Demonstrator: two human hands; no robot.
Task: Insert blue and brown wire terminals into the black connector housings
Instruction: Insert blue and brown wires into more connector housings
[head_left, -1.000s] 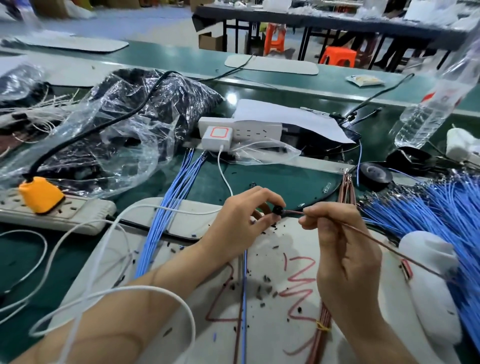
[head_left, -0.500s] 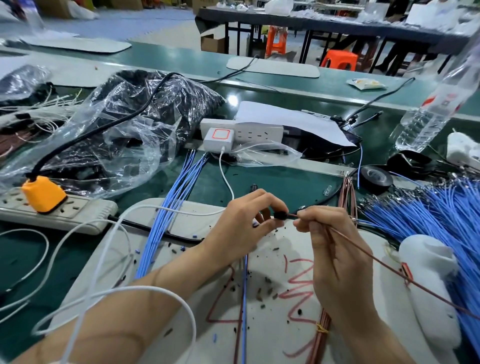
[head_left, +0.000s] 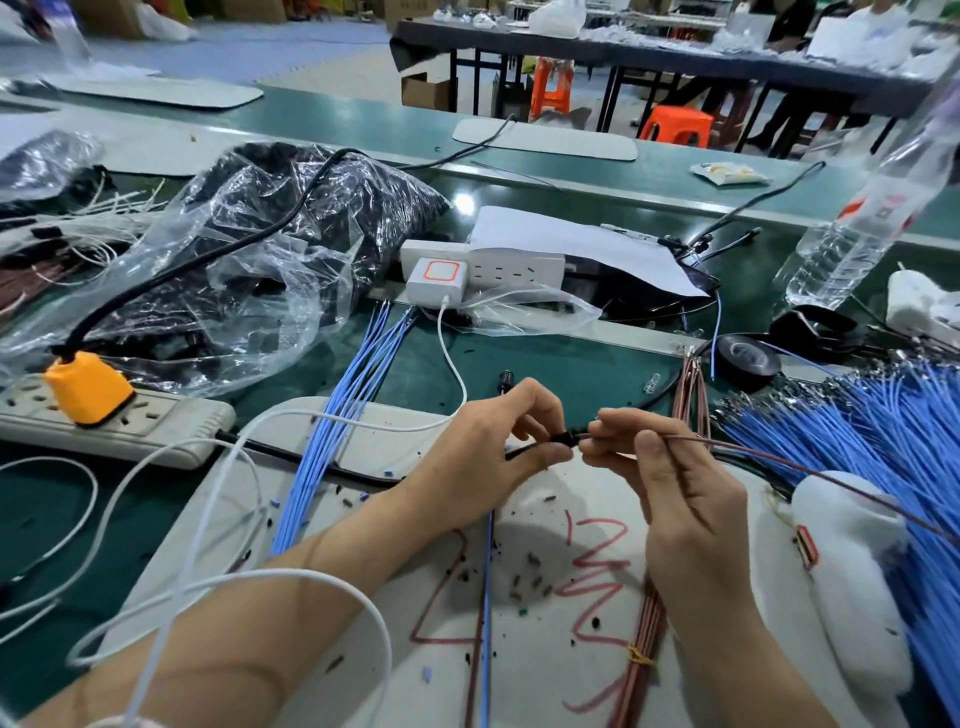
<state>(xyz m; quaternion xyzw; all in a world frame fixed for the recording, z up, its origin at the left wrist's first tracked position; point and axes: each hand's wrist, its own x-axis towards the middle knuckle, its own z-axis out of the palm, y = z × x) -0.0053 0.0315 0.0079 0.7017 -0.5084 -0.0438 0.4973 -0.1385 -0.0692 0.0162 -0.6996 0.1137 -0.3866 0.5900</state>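
Observation:
My left hand (head_left: 498, 457) pinches a small black connector housing (head_left: 567, 437) above the white work mat (head_left: 363, 519). A blue wire (head_left: 485, 597) hangs down from under that hand. My right hand (head_left: 670, 499) pinches a brown wire (head_left: 779, 460) near its tip, which meets the housing's right end; the wire trails off to the right. A bundle of brown wires (head_left: 641, 665) tied with a yellow band lies on the mat under my right wrist. A large heap of blue wires (head_left: 893, 441) lies at the right.
Finished blue wires (head_left: 343, 415) lie fanned across the mat's left. A plastic bag of black parts (head_left: 249, 270), a power strip with an orange plug (head_left: 88, 395), a white charger (head_left: 434, 280), a tape roll (head_left: 748, 356), a water bottle (head_left: 862, 228) and white cables surround the mat.
Both hands stayed together at the housing, and my right hand slid closer along the brown wire toward it. The view shifted slightly.

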